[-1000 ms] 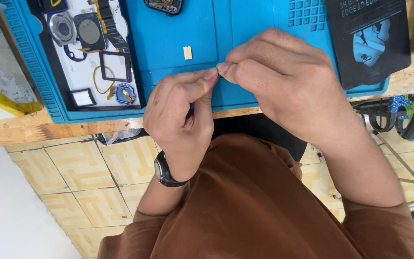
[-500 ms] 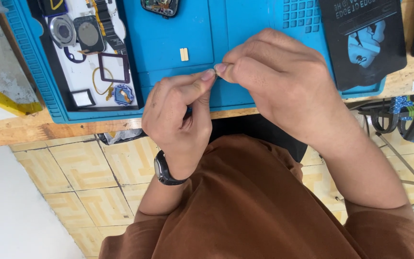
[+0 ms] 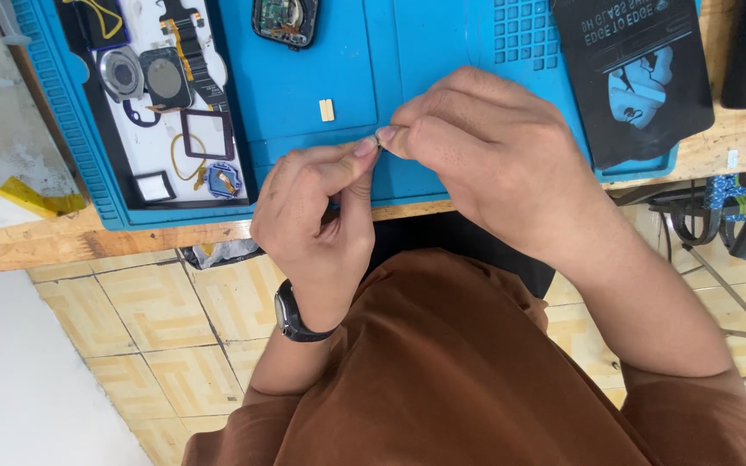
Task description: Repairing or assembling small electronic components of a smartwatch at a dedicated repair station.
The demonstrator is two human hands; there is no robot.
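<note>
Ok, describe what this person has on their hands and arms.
Both hands are bare: no gloves and no rings that show. The left hand has a black wristwatch with a dark band on its wrist. The right hand and its forearm carry nothing. Brown sleeves end near the elbows, leaving both forearms uncovered.

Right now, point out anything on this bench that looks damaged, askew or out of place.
Nothing is spilled. An opened watch body lies on the blue mat with its insides exposed, and a yellow tape strip hangs crooked off the white surface at left. Both hands pinch something too small to identify.
</note>
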